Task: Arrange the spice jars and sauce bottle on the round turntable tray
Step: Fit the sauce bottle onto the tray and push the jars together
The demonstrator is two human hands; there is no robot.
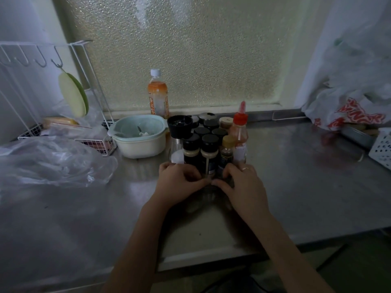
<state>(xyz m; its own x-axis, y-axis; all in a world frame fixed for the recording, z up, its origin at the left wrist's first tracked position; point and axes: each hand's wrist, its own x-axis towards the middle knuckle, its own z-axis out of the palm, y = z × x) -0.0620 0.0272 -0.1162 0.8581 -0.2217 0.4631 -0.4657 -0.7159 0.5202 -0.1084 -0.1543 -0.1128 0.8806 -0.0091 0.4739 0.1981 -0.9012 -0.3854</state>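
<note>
**Head view: both hands at the near rim of the loaded tray**

The jars (209, 154) stand upright and packed close together, dark caps in rows, with the sauce bottle (239, 134) at the right edge of the cluster and a black grinder (179, 129) at its left. The tray (208, 188) beneath them is almost wholly hidden; only a dark sliver of what seems to be its near rim shows between the thumbs, and the dim light leaves this uncertain. The cluster lies straight ahead of the hands, toward the window, on the steel counter (296, 176).

The left hand (179, 185) and right hand (241, 187) sit side by side, fingers curled and narrow, thumbs nearly touching at the centre line. They appear to press on or grip the rim or the bases of the front jars; which of these cannot be told. Both hands are equally near, one on each side of the front pair of jars.

Judgement: the arranging looks nearly complete. The next move probably depends on this symmetric hold, either turning the tray about its upright axis or sliding it along the line from the person to the window. A bowl (139, 136) just beside the left of the cluster limits sideways travel.
</note>
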